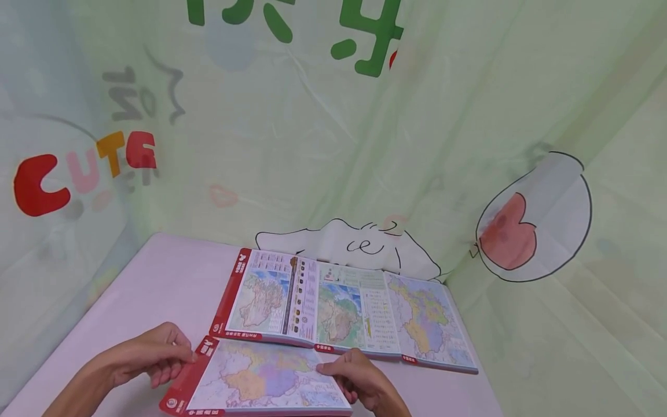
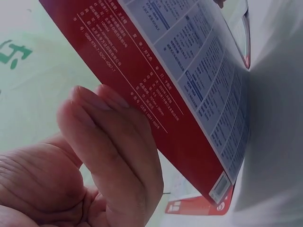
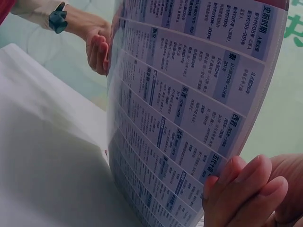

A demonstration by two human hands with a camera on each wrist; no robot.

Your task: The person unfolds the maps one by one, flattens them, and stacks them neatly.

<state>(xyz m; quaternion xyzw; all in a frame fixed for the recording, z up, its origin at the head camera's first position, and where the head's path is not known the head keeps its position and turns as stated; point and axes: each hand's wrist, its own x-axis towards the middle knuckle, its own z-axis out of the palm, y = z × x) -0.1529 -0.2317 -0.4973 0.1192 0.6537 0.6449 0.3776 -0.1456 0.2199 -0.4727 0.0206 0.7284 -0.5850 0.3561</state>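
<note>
Both hands hold a folded map (image 1: 266, 376) with a red left margin and a coloured map of China on its face. My left hand (image 1: 156, 353) pinches the red margin between thumb and fingers. At the opposite edge my right hand (image 1: 359, 376) grips with the thumb on top and fingers beneath. In the left wrist view, the curled left fingers (image 2: 118, 146) lie against the red strip of small print on the back. The right wrist view shows the back with rows of text (image 3: 189, 94), tilted up from the white surface.
Behind it lie overlapping maps in a row: one with a red margin (image 1: 260, 295), a middle relief map (image 1: 339, 313) and a coloured one (image 1: 424, 318) at right. A pale table (image 1: 177, 272) carries them. Printed curtains (image 1: 312, 145) hang behind and at the sides.
</note>
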